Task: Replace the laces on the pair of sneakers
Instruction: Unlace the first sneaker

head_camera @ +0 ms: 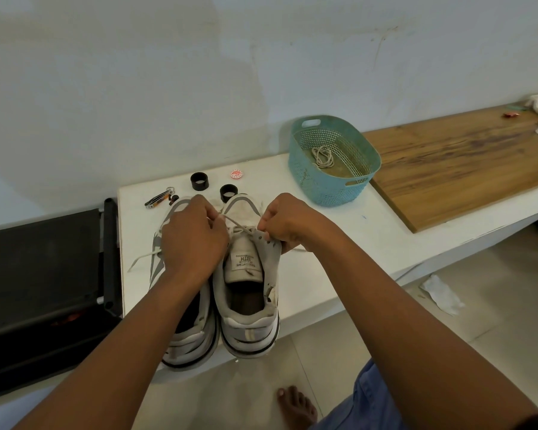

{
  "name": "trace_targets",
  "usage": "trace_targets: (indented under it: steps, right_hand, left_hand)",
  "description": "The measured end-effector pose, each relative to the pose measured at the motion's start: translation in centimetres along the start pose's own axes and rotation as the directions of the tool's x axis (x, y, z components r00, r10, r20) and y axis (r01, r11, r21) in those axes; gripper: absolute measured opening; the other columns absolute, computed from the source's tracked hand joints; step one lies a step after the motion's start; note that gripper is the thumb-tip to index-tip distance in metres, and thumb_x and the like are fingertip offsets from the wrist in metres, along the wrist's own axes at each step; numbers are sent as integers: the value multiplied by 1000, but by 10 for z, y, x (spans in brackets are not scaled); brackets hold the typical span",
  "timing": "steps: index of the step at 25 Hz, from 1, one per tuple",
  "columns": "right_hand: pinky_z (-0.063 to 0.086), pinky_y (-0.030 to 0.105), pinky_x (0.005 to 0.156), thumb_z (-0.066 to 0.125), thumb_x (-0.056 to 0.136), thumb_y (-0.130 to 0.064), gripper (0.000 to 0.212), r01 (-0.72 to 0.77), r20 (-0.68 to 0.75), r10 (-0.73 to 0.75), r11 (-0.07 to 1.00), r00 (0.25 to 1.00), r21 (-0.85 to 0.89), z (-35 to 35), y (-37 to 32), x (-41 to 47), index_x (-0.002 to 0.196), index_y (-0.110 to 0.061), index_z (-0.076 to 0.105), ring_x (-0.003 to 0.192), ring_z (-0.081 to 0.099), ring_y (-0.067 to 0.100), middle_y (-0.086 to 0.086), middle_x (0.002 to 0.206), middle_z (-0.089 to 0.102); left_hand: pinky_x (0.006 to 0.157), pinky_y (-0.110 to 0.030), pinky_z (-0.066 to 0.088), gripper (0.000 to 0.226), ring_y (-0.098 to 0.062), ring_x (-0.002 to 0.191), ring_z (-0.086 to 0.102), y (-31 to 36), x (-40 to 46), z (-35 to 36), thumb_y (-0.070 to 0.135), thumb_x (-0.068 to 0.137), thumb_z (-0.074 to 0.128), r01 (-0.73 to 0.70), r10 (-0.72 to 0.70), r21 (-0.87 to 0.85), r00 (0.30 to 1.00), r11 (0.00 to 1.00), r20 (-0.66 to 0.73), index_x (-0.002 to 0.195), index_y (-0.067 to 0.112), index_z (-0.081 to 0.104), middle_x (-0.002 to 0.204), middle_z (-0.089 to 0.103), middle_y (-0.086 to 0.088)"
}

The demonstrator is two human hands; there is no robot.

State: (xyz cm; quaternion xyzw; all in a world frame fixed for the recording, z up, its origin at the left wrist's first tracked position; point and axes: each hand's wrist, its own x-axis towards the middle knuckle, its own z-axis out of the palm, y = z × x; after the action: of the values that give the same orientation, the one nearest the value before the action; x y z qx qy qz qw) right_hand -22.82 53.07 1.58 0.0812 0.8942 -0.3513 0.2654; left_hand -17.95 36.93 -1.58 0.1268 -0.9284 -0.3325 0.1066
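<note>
On the tabletop, the right sneaker points away from us. Our left hand and right hand each pinch, apparently, the lace running crosswise between them.

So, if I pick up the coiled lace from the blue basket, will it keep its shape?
Probably not. The coiled lace is thin cord in loose loops, so it likely droops and uncoils. It seems very light. It might snag on the basket holes.

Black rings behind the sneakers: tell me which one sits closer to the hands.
The black ring just behind the right-hand sneaker's toe, between the two hands. The other black ring stands farther back toward the wall, left of the red-and-white cap.
</note>
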Motion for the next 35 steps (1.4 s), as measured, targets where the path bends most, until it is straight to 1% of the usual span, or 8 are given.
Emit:
trace_targets:
  steps: [5, 8, 13, 18, 24, 29, 32, 35]
  right_hand:
    - [66, 46, 73, 61, 91, 7, 27, 34, -4, -34, 999, 999, -43, -1, 1, -2, 113, -4, 72, 84, 76, 36, 21, 104, 72]
    - [65, 43, 76, 59, 94, 8, 29, 58, -1, -58, 997, 998, -50, -1, 0, -6, 112, -9, 74, 89, 74, 35, 16, 101, 67]
    - [65, 44, 77, 56, 94, 9, 30, 63, -2, -63, 997, 998, -37, -1, 2, -8, 102, -14, 73, 89, 71, 34, 8, 87, 59]
    - [64, 43, 81, 56, 93, 10, 32, 75, 13, -74, 996, 997, -58, 1, 1, -9, 109, -13, 72, 95, 69, 34, 8, 94, 58]
    - [64, 46, 82, 54, 92, 11, 33, 68, 15, -67, 997, 998, -30, 0, 1, -11, 104, -13, 71, 97, 70, 36, 13, 100, 62]
    - [63, 49, 83, 54, 91, 12, 32, 57, 21, -56, 998, 998, -10, 0, 1, -12, 101, -14, 71, 99, 70, 37, 14, 102, 62]
    - [64, 49, 82, 55, 92, 10, 31, 53, 19, -52, 998, 998, -16, 1, 0, -11, 100, -15, 71, 99, 70, 37, 16, 110, 63]
    - [64, 48, 80, 56, 94, 9, 30, 48, 21, -48, 998, 999, -27, 0, -1, -10, 101, -15, 73, 95, 71, 36, 14, 111, 60]
  left_hand:
    - [88, -41, 53, 33, -18, 103, 64, 5, -4, -2, 32, 74, 62, -254, 260, -56, 954, 966, 148, 106, 35, 69, 110, 69, 9]
    - [83, -45, 54, 22, -23, 99, 64, 5, -5, 5, 43, 82, 70, -394, 365, 144, 911, 908, 191, 103, 36, 74, 107, 69, 6]
    - [73, -38, 54, 5, -22, 88, 65, -3, -2, 9, 28, 88, 73, -348, 328, 132, 933, 928, 148, 93, 30, 73, 97, 66, 4]
    - [75, -35, 51, 21, -22, 98, 62, -1, -3, 7, 34, 86, 74, -444, 400, 201, 888, 873, 226, 106, 35, 74, 111, 64, 3]
    - [71, -34, 48, 5, -20, 90, 62, 0, -4, 8, 30, 87, 73, -352, 333, 141, 933, 925, 138, 90, 32, 69, 101, 62, 7]
    - [82, -31, 36, 10, -16, 95, 60, 1, 7, -8, 19, 92, 59, 44, -77, -219, 987, 975, -143, 99, 26, 59, 101, 64, 14]
    - [91, -37, 46, 36, -18, 106, 59, -3, 6, -7, 19, 78, 63, -97, 90, -154, 995, 983, -48, 113, 30, 66, 116, 65, 9]
    - [93, -46, 50, 30, -23, 111, 59, -1, -2, 2, 39, 76, 66, -325, 315, 36, 934, 945, 168, 105, 33, 74, 113, 69, 7]
